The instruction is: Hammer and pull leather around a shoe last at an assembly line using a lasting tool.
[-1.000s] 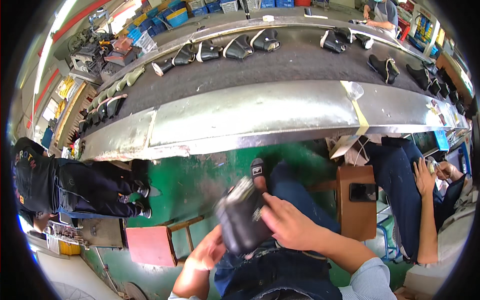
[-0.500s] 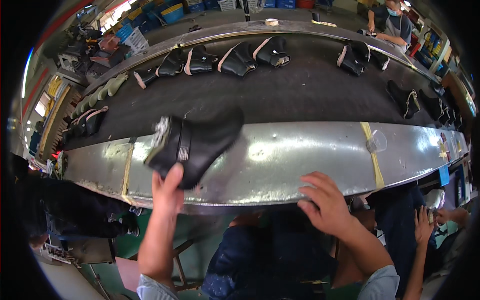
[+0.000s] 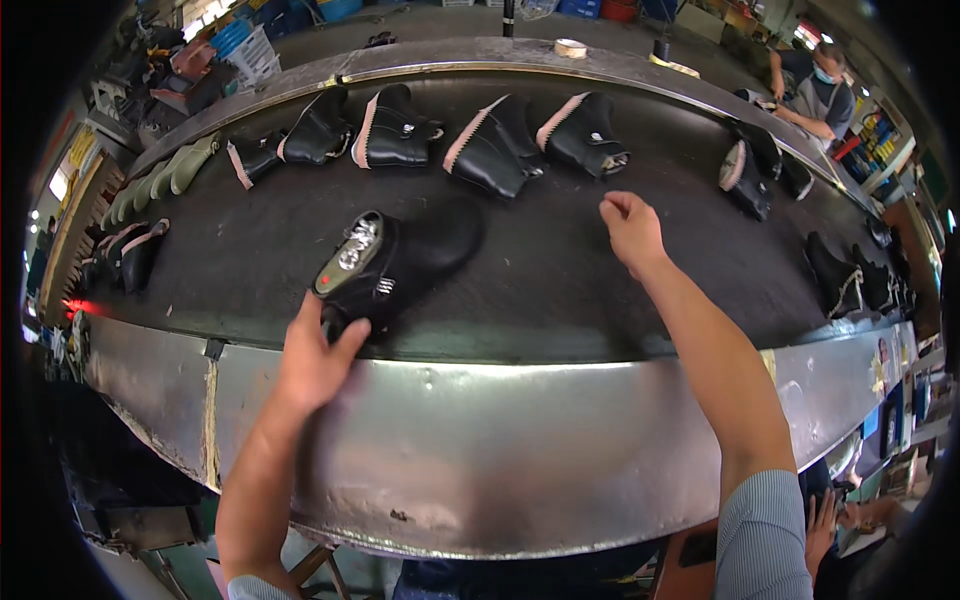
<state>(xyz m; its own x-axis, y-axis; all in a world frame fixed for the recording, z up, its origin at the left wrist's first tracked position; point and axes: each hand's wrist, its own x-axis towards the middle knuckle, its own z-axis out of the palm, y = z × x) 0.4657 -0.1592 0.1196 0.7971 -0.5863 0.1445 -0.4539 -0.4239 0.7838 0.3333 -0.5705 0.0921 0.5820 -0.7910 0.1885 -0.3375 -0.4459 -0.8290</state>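
A black ankle boot (image 3: 425,255) with a small buckle is in my left hand (image 3: 318,352), over the near part of the dark work surface. My fingers close around its upper end. In the boot's opening a green shoe last (image 3: 333,272) with silver metal fittings shows. The boot's toe points up and to the right, a little blurred. My right hand (image 3: 635,235) is stretched far forward over the dark surface, fingers curled together, nothing seen in them. Just beyond it lies another black boot (image 3: 578,138) with a pale pink sole edge, apart from my fingertips.
Several black boots with pink sole edges (image 3: 392,130) line the far side. Green shoe lasts (image 3: 190,165) lie at left, more dark boots (image 3: 835,275) at right. A metal ledge (image 3: 500,440) runs along the near side. A tape roll (image 3: 570,48) sits on the far rim. A masked co-worker (image 3: 820,95) is at far right.
My left hand has carried the boot from above the metal ledge forward over the dark surface, turning its opening upward. My right hand has reached forward, its spread fingers now curled. The view has shifted.
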